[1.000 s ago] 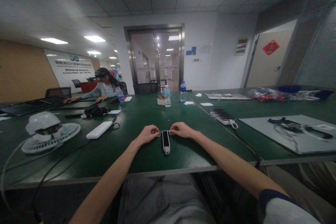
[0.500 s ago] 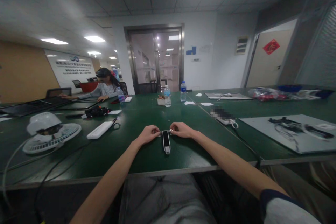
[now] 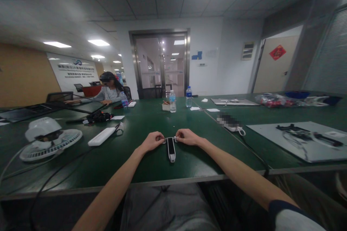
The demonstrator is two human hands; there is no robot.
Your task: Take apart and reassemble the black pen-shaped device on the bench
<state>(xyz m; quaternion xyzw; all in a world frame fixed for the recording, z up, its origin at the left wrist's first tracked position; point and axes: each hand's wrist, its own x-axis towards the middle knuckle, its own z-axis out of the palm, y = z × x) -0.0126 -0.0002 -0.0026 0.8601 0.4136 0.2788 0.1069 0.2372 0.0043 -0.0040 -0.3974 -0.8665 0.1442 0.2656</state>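
Both forearms reach straight out from the body and angle inward, meeting over the near middle of the green table (image 3: pixel 146 115). The left hand (image 3: pixel 152 140) lies knuckles up with its fingers curled in, fingertips pinched on the left corner of the far end of a slim black-and-white device (image 3: pixel 170 148). The right hand (image 3: pixel 187 136) mirrors it — wrist low, fingers curled, pinching the right corner of the same end, where a small bright piece shows. That piece is too small to make out. The device lies flat on the table, its length pointing toward the person and its near end free, not far from the table's front edge.

Counted: two hands, one device, and three water bottles (image 3: pixel 172 101) standing far back. One white fan (image 3: pixel 51 138) lies at the left, and one flat white box (image 3: pixel 101 136) with a cable lies near it. One grey board (image 3: pixel 271 135) lies at the right. One other person (image 3: pixel 110 88) sits at the far left — well apart from the hands.
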